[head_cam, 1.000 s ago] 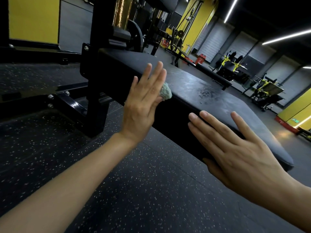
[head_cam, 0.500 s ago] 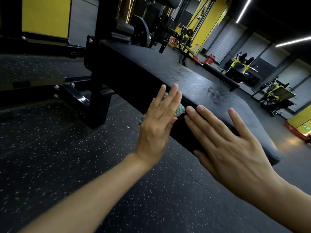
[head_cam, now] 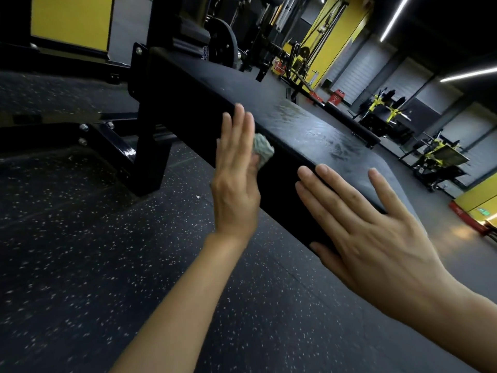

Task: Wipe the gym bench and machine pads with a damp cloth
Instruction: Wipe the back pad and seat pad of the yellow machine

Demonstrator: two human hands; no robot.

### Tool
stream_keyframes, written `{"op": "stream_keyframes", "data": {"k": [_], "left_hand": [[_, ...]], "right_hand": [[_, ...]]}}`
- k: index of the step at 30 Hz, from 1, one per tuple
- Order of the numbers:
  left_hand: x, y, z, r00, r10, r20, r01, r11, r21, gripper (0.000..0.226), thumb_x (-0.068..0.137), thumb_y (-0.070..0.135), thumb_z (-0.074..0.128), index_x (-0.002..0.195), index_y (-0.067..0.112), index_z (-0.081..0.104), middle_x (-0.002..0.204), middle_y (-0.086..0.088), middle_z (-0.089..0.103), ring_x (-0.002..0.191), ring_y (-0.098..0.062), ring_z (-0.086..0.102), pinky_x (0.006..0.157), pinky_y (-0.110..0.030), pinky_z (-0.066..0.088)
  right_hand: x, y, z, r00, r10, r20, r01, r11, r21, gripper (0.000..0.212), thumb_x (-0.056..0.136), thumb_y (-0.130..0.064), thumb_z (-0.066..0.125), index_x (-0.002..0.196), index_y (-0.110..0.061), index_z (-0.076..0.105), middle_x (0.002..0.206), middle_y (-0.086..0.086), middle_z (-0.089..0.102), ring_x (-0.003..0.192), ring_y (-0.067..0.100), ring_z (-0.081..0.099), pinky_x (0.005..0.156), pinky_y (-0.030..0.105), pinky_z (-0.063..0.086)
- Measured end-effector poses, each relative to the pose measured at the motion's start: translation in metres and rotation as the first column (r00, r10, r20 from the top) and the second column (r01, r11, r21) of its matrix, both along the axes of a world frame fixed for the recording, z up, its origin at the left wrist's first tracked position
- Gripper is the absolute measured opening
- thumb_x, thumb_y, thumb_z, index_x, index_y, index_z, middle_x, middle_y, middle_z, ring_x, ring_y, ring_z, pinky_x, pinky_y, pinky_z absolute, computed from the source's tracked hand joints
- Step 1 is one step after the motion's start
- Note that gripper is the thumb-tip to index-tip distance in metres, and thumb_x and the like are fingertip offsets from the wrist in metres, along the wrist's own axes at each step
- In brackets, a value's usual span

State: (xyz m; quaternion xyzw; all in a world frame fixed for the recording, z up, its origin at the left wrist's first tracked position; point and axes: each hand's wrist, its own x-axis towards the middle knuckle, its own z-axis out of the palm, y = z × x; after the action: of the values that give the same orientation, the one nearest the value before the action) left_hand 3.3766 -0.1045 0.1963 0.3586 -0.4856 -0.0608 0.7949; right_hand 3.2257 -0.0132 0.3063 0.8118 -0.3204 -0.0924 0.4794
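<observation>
No lettering can be read; the small green sign (head_cam: 483, 211) is too blurred.

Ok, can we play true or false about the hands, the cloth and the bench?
1. The left hand presses the cloth against the side of the bench. True.
2. The right hand holds a bottle. False: it lies flat and open on the bench and holds nothing.
3. The bench is red. False: it is black.
4. The top of the bench has smeary streaks. True.
</observation>
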Motion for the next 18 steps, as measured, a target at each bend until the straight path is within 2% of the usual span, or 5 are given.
{"op": "stream_keyframes", "data": {"k": [3, 6, 11, 15, 18], "left_hand": [[0.017, -0.014, 0.012, 0.995, 0.031, -0.091, -0.031, 1.0, 0.001, 0.045, 0.106, 0.013, 0.031, 0.147, -0.007, 0.034, 0.156, -0.025, 0.031, 0.149, -0.038, 0.02, 0.12, -0.052, 0.024], [0.01, -0.014, 0.015, 0.991, 0.054, -0.122, -0.052, 0.998, 0.017, 0.043, 0.105, 0.009, 0.037, 0.145, -0.007, 0.038, 0.155, -0.024, 0.034, 0.148, -0.037, 0.024, 0.119, -0.053, 0.027], [-0.013, 0.0, 0.005, 0.999, 0.027, -0.034, -0.028, 0.999, -0.025, 0.043, 0.103, 0.007, 0.046, 0.143, -0.008, 0.041, 0.153, -0.023, 0.036, 0.148, -0.034, 0.028, 0.12, -0.048, 0.028], [-0.031, 0.019, -0.001, 0.999, -0.015, 0.032, 0.017, 0.997, -0.07, 0.042, 0.104, 0.012, 0.041, 0.142, -0.004, 0.039, 0.152, -0.014, 0.036, 0.147, -0.032, 0.029, 0.118, -0.051, 0.03], [-0.044, 0.03, -0.005, 0.998, -0.053, 0.024, 0.054, 0.997, -0.063, 0.044, 0.105, 0.016, 0.037, 0.146, 0.001, 0.033, 0.154, -0.008, 0.033, 0.149, -0.028, 0.025, 0.119, -0.053, 0.027]], "right_hand": [[-0.001, 0.0, 0.001, 1.0, 0.006, -0.005, -0.006, 1.0, 0.014, 0.07, 0.093, -0.036, 0.043, 0.154, -0.007, 0.027, 0.163, 0.006, 0.02, 0.15, 0.02, 0.019, 0.116, 0.055, 0.024], [-0.002, -0.001, 0.001, 1.0, 0.005, -0.008, -0.005, 1.0, 0.018, 0.07, 0.093, -0.037, 0.042, 0.154, -0.007, 0.026, 0.163, 0.007, 0.019, 0.151, 0.02, 0.018, 0.116, 0.055, 0.024], [-0.002, -0.002, 0.0, 1.0, 0.007, -0.012, -0.007, 1.0, 0.015, 0.072, 0.092, -0.038, 0.043, 0.154, -0.006, 0.025, 0.164, 0.007, 0.019, 0.151, 0.02, 0.017, 0.115, 0.056, 0.026], [-0.003, -0.002, 0.0, 1.0, 0.011, -0.013, -0.011, 1.0, 0.005, 0.072, 0.092, -0.036, 0.045, 0.154, -0.006, 0.026, 0.163, 0.007, 0.019, 0.151, 0.021, 0.018, 0.115, 0.056, 0.026], [-0.003, -0.001, 0.001, 1.0, 0.023, -0.018, -0.022, 1.0, 0.008, 0.071, 0.091, -0.035, 0.047, 0.153, -0.006, 0.028, 0.163, 0.008, 0.021, 0.15, 0.022, 0.02, 0.115, 0.057, 0.026]]}}
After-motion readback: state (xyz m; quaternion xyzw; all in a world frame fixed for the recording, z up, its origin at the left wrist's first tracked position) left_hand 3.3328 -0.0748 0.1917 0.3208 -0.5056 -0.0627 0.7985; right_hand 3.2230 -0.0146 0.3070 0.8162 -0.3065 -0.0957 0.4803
